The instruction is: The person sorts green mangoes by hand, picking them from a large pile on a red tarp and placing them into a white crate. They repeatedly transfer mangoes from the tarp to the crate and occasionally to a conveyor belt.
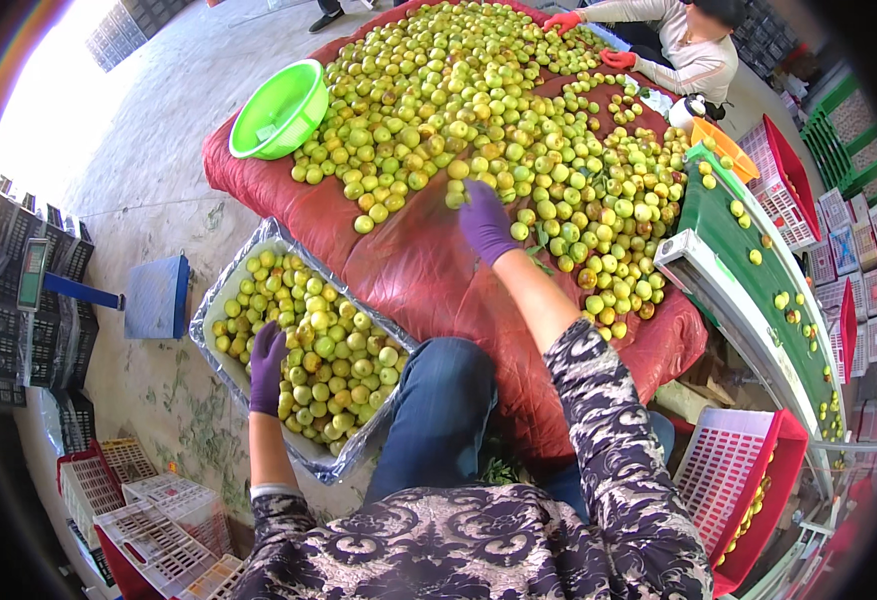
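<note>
A wide heap of yellow-green, brown-blotched fruits (438,112), apparently jujubes, lies on a red padded cover (401,262). My right hand (485,221), in a purple glove, is at the heap's near edge with its fingertips against a few fruits. Its palm side is hidden, so a grip cannot be made out. To the left of my knee stands a crate lined with clear plastic (209,300), filled with loose fruits (333,360). My left hand (266,367), also purple-gloved, rests over the fruits at the crate's left side; whether it holds one is hidden.
A green plastic basin (281,112) sits at the cover's left corner. On the right, a green conveyor belt (753,240) carries scattered fruits past an orange basin (725,150). A red-gloved co-worker (697,52) reaches into the far heap. Crates (738,465) and a blue platform scale (154,298) flank me.
</note>
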The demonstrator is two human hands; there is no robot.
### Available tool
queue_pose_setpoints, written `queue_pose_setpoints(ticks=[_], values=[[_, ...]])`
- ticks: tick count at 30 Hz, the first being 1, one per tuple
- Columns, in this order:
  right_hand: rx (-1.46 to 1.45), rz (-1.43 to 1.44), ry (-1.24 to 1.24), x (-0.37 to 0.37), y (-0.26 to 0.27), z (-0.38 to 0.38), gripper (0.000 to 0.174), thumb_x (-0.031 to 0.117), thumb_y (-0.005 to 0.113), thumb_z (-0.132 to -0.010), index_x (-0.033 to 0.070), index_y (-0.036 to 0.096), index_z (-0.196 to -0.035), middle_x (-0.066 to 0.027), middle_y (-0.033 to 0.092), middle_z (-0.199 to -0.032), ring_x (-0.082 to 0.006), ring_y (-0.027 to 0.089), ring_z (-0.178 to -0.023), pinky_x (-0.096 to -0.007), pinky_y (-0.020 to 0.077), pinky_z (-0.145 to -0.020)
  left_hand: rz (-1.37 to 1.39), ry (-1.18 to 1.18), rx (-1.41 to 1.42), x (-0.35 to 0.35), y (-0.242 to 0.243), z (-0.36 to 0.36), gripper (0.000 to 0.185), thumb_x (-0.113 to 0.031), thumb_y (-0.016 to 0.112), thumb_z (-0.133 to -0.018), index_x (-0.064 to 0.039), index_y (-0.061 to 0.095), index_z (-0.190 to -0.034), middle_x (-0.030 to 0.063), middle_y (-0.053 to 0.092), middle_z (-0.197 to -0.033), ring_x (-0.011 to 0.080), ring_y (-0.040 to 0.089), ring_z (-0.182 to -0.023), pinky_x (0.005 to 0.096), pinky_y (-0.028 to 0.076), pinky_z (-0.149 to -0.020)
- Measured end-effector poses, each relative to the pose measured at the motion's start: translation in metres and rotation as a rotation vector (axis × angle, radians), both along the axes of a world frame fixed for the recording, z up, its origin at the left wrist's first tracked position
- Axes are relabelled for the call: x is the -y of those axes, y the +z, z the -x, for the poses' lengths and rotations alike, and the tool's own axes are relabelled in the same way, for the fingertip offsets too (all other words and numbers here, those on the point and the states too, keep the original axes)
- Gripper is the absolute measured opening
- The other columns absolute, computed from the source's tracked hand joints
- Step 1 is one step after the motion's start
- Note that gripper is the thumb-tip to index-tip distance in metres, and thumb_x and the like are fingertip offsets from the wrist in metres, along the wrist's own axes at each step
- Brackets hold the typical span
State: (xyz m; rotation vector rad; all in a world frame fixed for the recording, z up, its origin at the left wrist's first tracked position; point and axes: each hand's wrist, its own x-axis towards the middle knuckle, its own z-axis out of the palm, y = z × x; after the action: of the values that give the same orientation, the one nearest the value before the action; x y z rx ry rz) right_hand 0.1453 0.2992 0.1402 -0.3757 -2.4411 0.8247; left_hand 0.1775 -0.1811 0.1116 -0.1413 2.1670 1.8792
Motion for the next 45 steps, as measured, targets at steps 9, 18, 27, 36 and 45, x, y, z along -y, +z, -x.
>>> queue_pose_setpoints(ticks=[9, 18, 27, 36, 45], values=[[0.226, 0.232, 0.018, -0.093, -0.060, -0.038, 0.021, 0.009, 0.061, -0.084, 0.010, 0.068, -0.104, -0.0138, 0.070, -0.100, -0.0341, 0.066, -0.094, -0.0415, 0.0524, -0.082, 0.213, -0.216, -0.618, -0.168, 0.042, 0.035, 0.033, -0.001, 0.068, -0.088, -0.002, 0.063, -0.121, 0.0080, 0.065, -0.109, 0.0154, 0.065, -0.097, 0.0283, 0.053, -0.085], [0.644, 0.999, 0.826, -0.084, 0.070, -0.200, 0.020, 0.003, 0.065, -0.090, 0.003, 0.068, -0.110, -0.0058, 0.070, -0.106, -0.0145, 0.066, -0.094, -0.0290, 0.0563, -0.079, 0.186, -0.550, -0.714, -0.368, -0.020, 0.128, 0.047, -0.018, 0.069, -0.086, -0.006, 0.057, -0.130, 0.0173, 0.061, -0.123, 0.0317, 0.058, -0.115, 0.0407, 0.048, -0.097], [0.509, 0.571, 0.294, -0.092, 0.061, -0.189, 0.045, 0.012, 0.068, -0.091, 0.005, 0.058, -0.134, -0.0056, 0.066, -0.119, -0.0141, 0.061, -0.104, -0.0296, 0.0506, -0.089, 0.704, -0.697, -0.565, -0.437, -0.002, 0.131, 0.064, -0.041, 0.072, -0.079, -0.020, 0.052, -0.136, 0.0226, 0.052, -0.133, 0.0412, 0.049, -0.124, 0.0473, 0.044, -0.103], [0.662, -0.101, 0.142, -0.107, -0.011, 0.012, 0.109, 0.035, 0.090, -0.060, 0.010, 0.032, -0.149, -0.0269, 0.043, -0.142, -0.0412, 0.051, -0.125, -0.0455, 0.0451, -0.103, 0.645, -0.803, -0.643, -0.404, 0.001, 0.119, 0.066, -0.046, 0.072, -0.078, -0.018, 0.054, -0.134, 0.0169, 0.052, -0.132, 0.0370, 0.052, -0.122, 0.0455, 0.046, -0.100], [0.617, -0.015, 0.145, -0.068, -0.039, 0.001, 0.089, 0.038, 0.086, -0.063, 0.008, 0.048, -0.137, -0.0251, 0.046, -0.134, -0.0417, 0.049, -0.124, -0.0451, 0.0445, -0.104, 0.443, -0.763, -0.404, -0.376, 0.015, 0.101, 0.075, -0.026, 0.077, -0.072, -0.017, 0.048, -0.140, 0.0169, 0.049, -0.137, 0.0347, 0.049, -0.127, 0.0423, 0.043, -0.106]])
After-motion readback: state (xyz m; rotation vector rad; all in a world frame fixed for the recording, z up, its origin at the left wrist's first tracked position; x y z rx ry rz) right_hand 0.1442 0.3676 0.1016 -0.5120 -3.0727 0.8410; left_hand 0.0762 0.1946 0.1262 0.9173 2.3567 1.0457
